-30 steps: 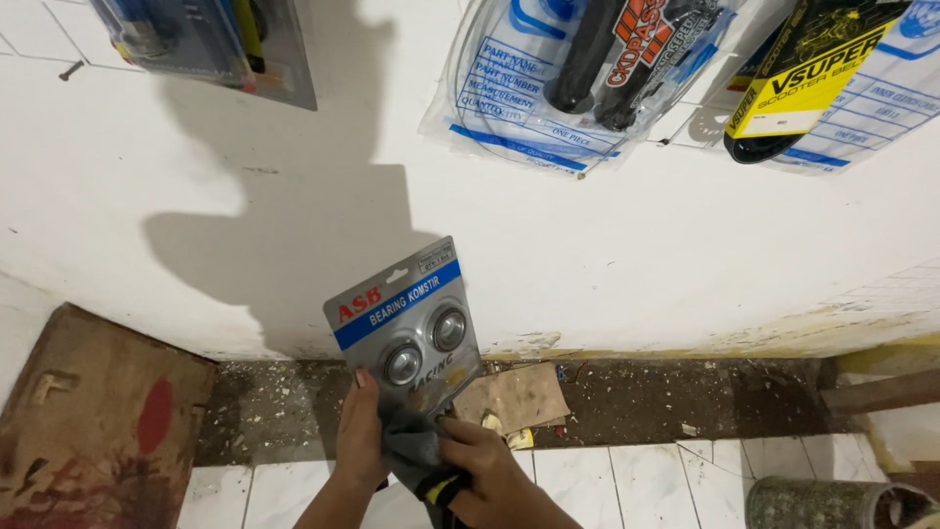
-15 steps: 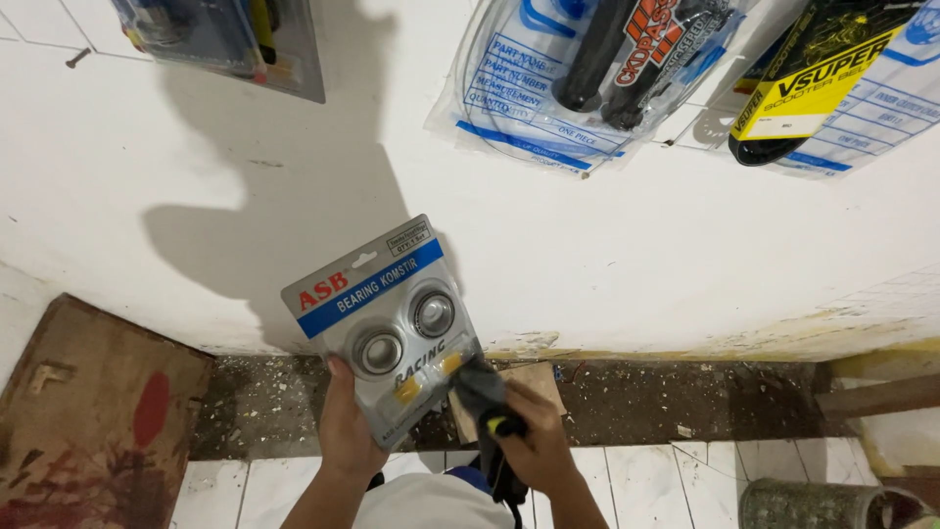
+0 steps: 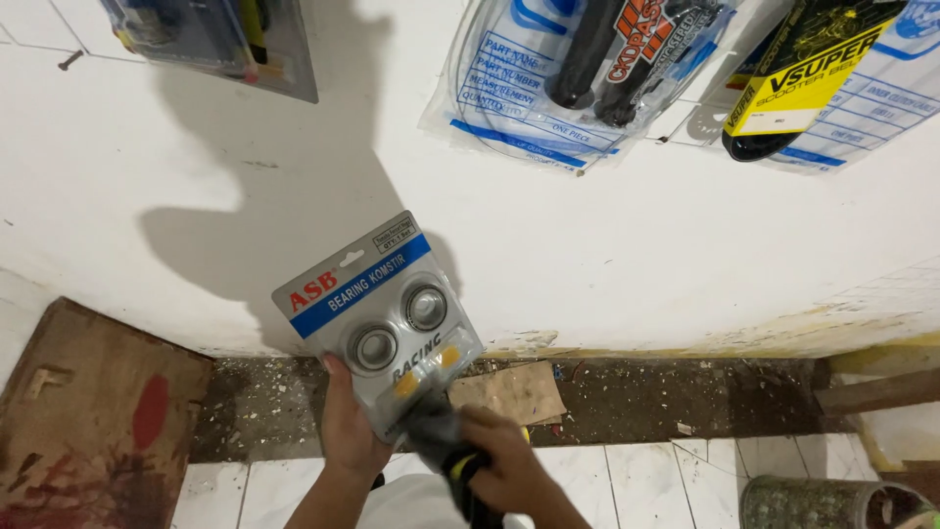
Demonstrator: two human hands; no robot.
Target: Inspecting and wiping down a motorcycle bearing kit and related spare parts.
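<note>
Both hands meet low in the head view: the left hand point(image 3: 345, 431) pinches the lower left edge of a blister pack point(image 3: 377, 321), thumb on the front and fingers behind, while the right hand point(image 3: 509, 470) is wrapped tight round the black-and-yellow handle of a tool point(image 3: 443, 446) whose tip sits against the pack's bottom edge. That tip is hidden behind the card, so whether it is a blade or a driver I cannot tell. The pack is held up in the air, tilted, in front of the white wall point(image 3: 607, 245), its two bearings point(image 3: 426, 307) showing under clear plastic. What worries me is the geometry: the tool points toward the left palm with only thin card and plastic between them, so a push that breaks through suddenly could run the tip into the thumb or wrist. With the pack unsupported, it could also twist in that light pinch and let the tip skid off the slick plastic. If the blister opens all at once, the bearings would likely drop to the gritty strip of floor point(image 3: 627, 402) along the foot of the wall and roll among the debris beside the cardboard scrap point(image 3: 514, 392).
</note>
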